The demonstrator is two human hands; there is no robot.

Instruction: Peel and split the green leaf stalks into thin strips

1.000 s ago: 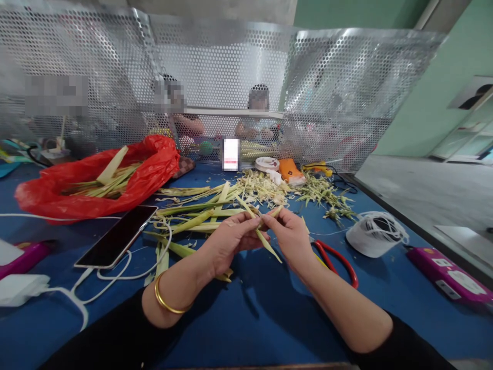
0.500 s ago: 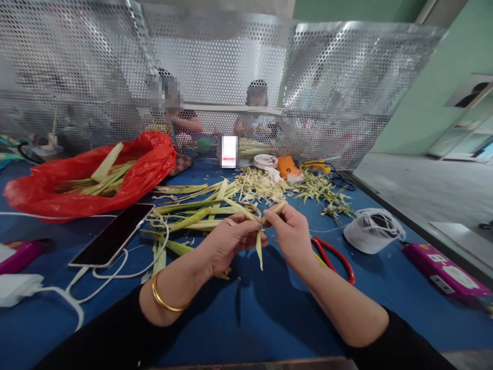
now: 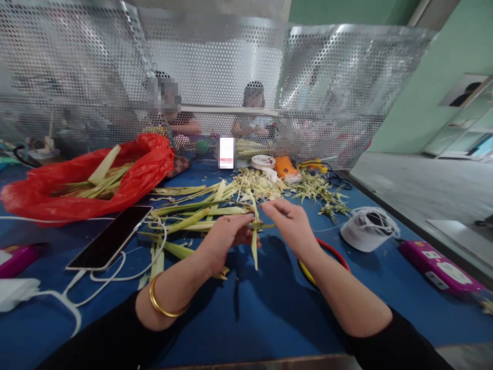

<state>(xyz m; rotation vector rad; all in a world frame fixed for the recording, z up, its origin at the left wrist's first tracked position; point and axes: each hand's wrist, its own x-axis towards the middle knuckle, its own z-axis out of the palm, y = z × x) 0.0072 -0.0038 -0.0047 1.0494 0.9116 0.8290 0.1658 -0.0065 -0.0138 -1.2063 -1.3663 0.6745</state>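
Observation:
My left hand (image 3: 231,234) is closed on a small knotted piece of pale green corn husk strips (image 3: 254,241). One strip end hangs down below its fingers, another points up, and a short end sticks out to the right. Just right of the piece is my right hand (image 3: 289,223), its thumb and fingertips drawn together. Whether anything is pinched between them cannot be made out. Beneath and beyond my left hand lie long husk strips (image 3: 188,209) on the blue table (image 3: 277,324).
Left are a red plastic bag (image 3: 77,208) of husks and a phone (image 3: 111,237) with white cables. Husk scraps (image 3: 262,185) lie behind. Scissors with red and yellow handles (image 3: 335,251), a white string roll (image 3: 364,236) and a purple power strip (image 3: 439,267) stand right.
My right hand has let go of the husk end it pinched and now sits slightly apart from the piece. My left hand keeps its hold, and the strip ends now form a cross shape.

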